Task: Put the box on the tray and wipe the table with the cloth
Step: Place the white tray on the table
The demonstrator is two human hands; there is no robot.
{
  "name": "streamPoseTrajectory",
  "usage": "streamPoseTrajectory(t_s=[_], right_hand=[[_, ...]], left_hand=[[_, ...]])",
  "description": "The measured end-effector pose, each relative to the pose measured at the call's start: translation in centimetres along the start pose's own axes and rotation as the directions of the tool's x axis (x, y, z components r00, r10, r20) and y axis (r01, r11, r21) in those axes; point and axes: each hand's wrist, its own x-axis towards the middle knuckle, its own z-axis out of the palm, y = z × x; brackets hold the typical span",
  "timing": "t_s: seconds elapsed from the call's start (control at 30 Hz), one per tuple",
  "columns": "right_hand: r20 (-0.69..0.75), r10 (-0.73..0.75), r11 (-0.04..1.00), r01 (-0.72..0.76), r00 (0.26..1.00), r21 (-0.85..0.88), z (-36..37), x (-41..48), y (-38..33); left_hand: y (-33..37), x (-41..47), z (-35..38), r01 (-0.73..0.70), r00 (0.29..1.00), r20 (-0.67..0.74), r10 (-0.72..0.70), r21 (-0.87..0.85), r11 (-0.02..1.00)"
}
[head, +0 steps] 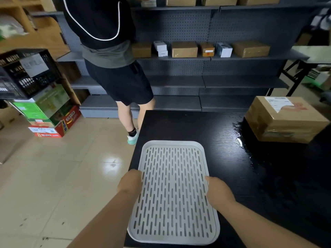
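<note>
Two hands grip the pale grey slotted tray [173, 192] by its long sides: the left hand [130, 181] is curled over the left rim, fingers wrapped out of sight beneath it, and the right hand [217, 193] is clamped on the right rim in the same way, thumb along the top edge. The tray lies lengthwise at the near left part of the black tabletop [197, 126], its left edge close to the tabletop's own left edge; whether it rests flat or is slightly lifted cannot be told. The cardboard box [284, 120], taped and bearing a white shipping label, sits at the far right corner of the tabletop, well apart from both hands and from the tray, nearer the right hand than the left. Between box and tray a patch of wet sheen [239, 140] glistens on the dark surface, just beside the box's left face. Beyond the tabletop another person [114, 68] in dark shorts stands at grey metal shelves [206, 81] holding small cartons.
</note>
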Motion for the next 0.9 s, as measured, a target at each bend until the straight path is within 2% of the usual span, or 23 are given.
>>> streamPoseTrajectory(t_s=[0.33, 0.6, 0.9], right_hand=[[-0.116, 0.038, 0.998, -0.031, 0.993, 0.056, -6.2, 6.1, 0.0], [-0.099, 0.044, 0.997, -0.038, 0.994, 0.065, -9.3, 13.7, -0.1], [-0.061, 0.029, 0.996, -0.024, 0.998, 0.081, -9.8, 21.3, 0.1]], left_hand=[[5.1, 6.1, -3.6, -0.122, 0.986, -0.115, 0.119, -0.019, 0.992], [8.8, 13.1, -5.5, -0.086, 0.991, -0.112, 0.074, -0.103, 0.991], [10.2, 19.4, -5.6, -0.037, 0.996, -0.083, 0.030, -0.081, 0.996]])
